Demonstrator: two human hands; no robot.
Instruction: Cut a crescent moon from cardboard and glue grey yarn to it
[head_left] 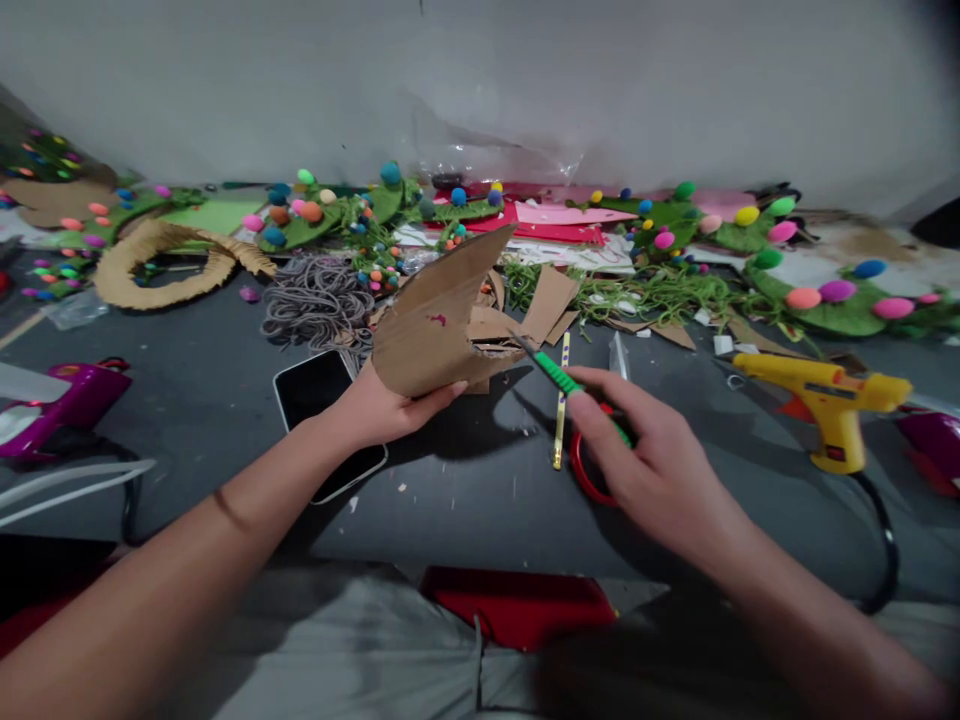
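Note:
My left hand (401, 405) grips a bent piece of brown cardboard (431, 330) from below, its fingers mostly hidden behind it. The cardboard has a pointed upper corner, a ragged right edge and a small dark red mark. In my right hand (637, 440) is a craft knife (553, 371) with a ribbed green handle. Its thin blade points up and left, close to the ragged cardboard edge; I cannot tell whether they touch. Under the right hand lie red-handled scissors (589, 470), partly covered, beside a patterned pencil (561, 410). A phone (319, 390) rests under my left wrist.
A yellow glue gun (832, 400) stands at right with its cord hanging down. A purple tool (71, 405) lies at left. Grey yarn (315, 305), a wrapped ring (154, 270), cardboard scraps (551, 300) and green pieces with coloured balls (825, 295) line the back of the dark table.

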